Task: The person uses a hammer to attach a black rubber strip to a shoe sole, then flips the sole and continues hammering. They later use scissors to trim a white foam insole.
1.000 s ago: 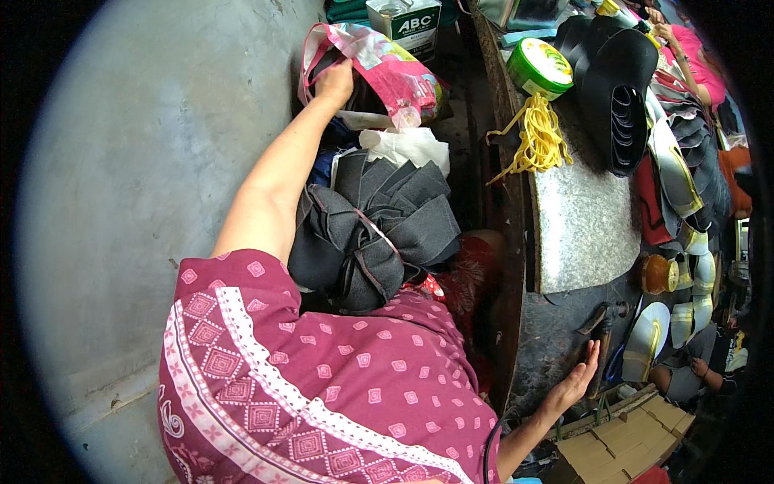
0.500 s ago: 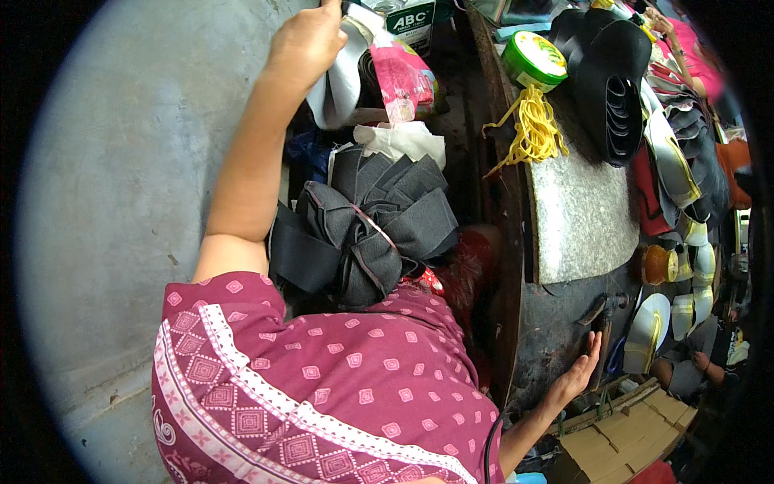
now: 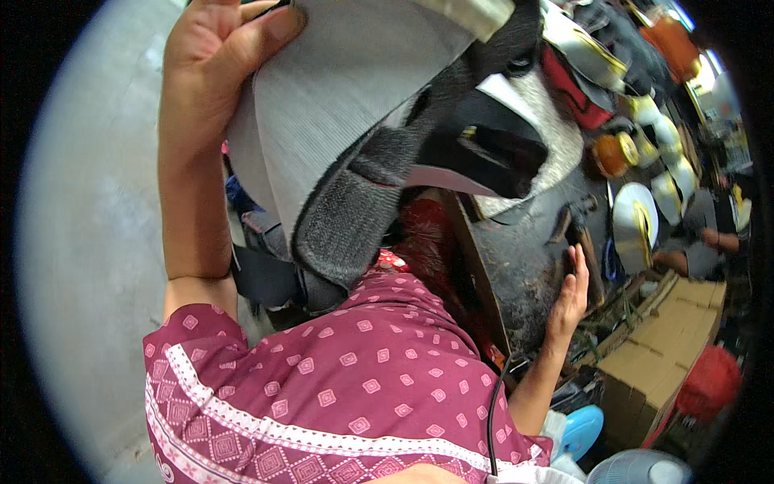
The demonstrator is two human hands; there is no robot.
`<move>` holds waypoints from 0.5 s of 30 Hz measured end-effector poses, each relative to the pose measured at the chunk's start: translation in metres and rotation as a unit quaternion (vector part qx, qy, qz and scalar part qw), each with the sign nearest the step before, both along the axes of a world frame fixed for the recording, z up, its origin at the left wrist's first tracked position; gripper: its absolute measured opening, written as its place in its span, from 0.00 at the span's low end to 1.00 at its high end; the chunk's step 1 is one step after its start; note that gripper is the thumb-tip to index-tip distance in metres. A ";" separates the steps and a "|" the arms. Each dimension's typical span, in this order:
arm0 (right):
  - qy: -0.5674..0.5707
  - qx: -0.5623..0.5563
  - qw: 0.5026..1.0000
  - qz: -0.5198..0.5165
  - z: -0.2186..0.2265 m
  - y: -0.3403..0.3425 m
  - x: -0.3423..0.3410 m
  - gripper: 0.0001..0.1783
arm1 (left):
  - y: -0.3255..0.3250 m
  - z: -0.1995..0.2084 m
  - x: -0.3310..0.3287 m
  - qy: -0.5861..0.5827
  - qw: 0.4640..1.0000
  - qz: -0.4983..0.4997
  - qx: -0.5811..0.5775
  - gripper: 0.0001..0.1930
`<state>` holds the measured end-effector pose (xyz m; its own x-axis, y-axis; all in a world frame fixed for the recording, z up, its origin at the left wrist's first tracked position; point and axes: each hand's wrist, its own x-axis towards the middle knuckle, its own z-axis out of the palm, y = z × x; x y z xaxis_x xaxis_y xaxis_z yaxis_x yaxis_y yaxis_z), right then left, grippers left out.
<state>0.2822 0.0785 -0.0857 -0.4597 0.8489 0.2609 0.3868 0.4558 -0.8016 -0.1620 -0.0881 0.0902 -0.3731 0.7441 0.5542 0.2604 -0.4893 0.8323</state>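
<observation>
High on the left, my left hand (image 3: 211, 44) has its thumb against a large light grey, finely ribbed sheet (image 3: 339, 97) and grips its edge. Dark woven strips (image 3: 347, 218) run along the sheet's lower right side. Beside them sits a black folded fabric piece (image 3: 484, 141) with a pale underside; I cannot tell whether it is joined to the sheet. Much of the bundle of black fabric pieces (image 3: 266, 274) at my lap is hidden behind these. My right hand (image 3: 571, 290), empty with fingers stretched out, is over the bench edge near a dark-headed hammer (image 3: 582, 234).
On the dark bench (image 3: 516, 250) at right lie white soles (image 3: 634, 226) with yellow markings and an orange-brown spool (image 3: 614, 155). A cardboard box (image 3: 661, 331) stands beyond my right forearm. Another person's hand (image 3: 709, 235) shows at far right.
My left hand has come nearer, raising the grey sheet and black pieces across the view, covering the bundle. The view has shifted; my right hand stays stretched out beside the bench.
</observation>
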 end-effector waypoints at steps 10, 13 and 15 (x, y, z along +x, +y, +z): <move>0.181 -0.039 0.980 -0.070 0.008 -0.015 0.011 0.27 | 0.193 -0.138 0.046 0.330 0.917 -0.034 -0.221 0.24; 0.158 0.005 0.985 -0.073 0.032 -0.016 0.005 0.28 | 0.195 -0.151 0.056 0.333 0.918 -0.004 -0.218 0.22; 0.131 0.067 0.986 -0.080 0.049 -0.014 0.000 0.28 | 0.188 -0.145 0.059 0.317 0.925 0.011 -0.211 0.21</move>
